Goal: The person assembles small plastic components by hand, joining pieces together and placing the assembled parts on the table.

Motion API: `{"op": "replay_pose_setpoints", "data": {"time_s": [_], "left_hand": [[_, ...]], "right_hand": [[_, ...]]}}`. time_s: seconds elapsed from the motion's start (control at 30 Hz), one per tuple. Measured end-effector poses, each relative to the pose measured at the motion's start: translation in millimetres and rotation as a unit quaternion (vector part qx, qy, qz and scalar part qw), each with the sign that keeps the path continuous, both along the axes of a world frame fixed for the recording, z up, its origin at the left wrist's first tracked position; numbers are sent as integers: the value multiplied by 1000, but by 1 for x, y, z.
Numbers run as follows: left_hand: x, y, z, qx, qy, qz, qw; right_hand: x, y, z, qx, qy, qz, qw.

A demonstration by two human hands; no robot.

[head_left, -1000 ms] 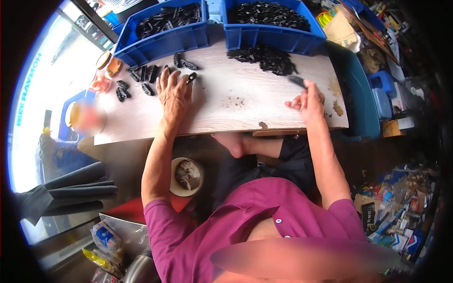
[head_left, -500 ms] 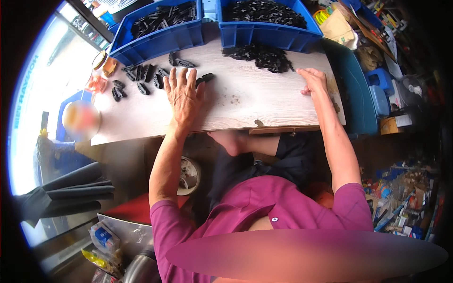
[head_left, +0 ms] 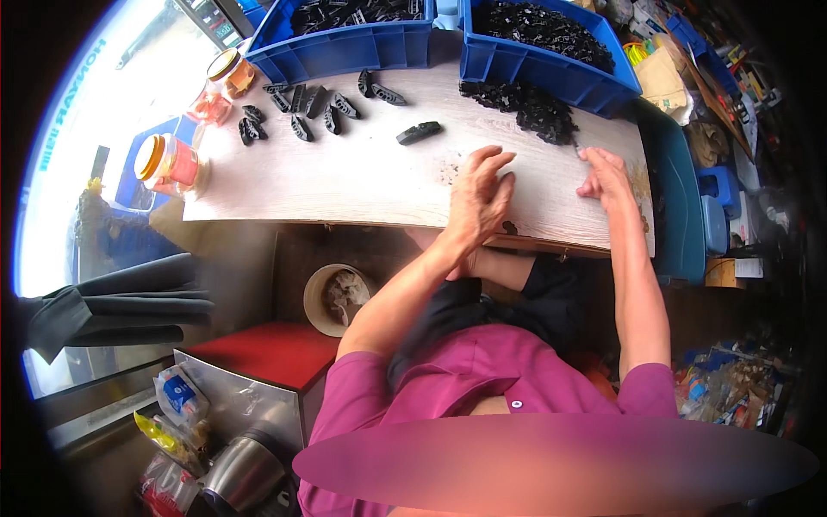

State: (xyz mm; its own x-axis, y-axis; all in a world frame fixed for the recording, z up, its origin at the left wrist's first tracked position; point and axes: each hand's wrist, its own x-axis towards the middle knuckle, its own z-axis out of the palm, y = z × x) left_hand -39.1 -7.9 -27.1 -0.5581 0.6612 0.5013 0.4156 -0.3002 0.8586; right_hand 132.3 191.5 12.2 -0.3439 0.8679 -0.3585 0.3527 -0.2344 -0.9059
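My left hand (head_left: 481, 196) hovers over the middle of the table near its front edge, fingers bent and thumb apart, with nothing visible in it. My right hand (head_left: 606, 178) is at the right, its fingers curled in; whether they pinch a small piece cannot be seen. Just beyond its fingertips lies a heap of small black pieces (head_left: 547, 116). One long black plastic part (head_left: 419, 133) rests alone, left of and beyond my left hand. Several similar black parts (head_left: 314, 102) are spread further left.
Two blue bins, one with long black parts (head_left: 345, 56) and one with small black pieces (head_left: 551, 65), stand along the far edge. Lidded jars (head_left: 177, 162) line the left end of the table (head_left: 345, 185). A teal tub (head_left: 678, 207) adjoins the right end. Below is a round bucket (head_left: 317, 302).
My left hand has moved right, away from the black parts, and its fingers have bent. The single black part now lies uncovered. The whole view has shifted; my right hand stays beside the heap.
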Motion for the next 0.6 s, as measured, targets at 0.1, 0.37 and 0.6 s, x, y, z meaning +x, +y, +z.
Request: {"op": "replay_pose_setpoints", "data": {"time_s": [0.1,0.37,0.6], "left_hand": [[11,19,3,-20,0,-6,1000],[14,28,-10,-68,-228,-126,963],[5,28,-3,-31,-365,-136,921]], "right_hand": [[-21,-50,8,-77,114,99,985],[-33,-78,-14,-69,189,138,970],[-39,-92,-9,-12,257,78,963]]}}
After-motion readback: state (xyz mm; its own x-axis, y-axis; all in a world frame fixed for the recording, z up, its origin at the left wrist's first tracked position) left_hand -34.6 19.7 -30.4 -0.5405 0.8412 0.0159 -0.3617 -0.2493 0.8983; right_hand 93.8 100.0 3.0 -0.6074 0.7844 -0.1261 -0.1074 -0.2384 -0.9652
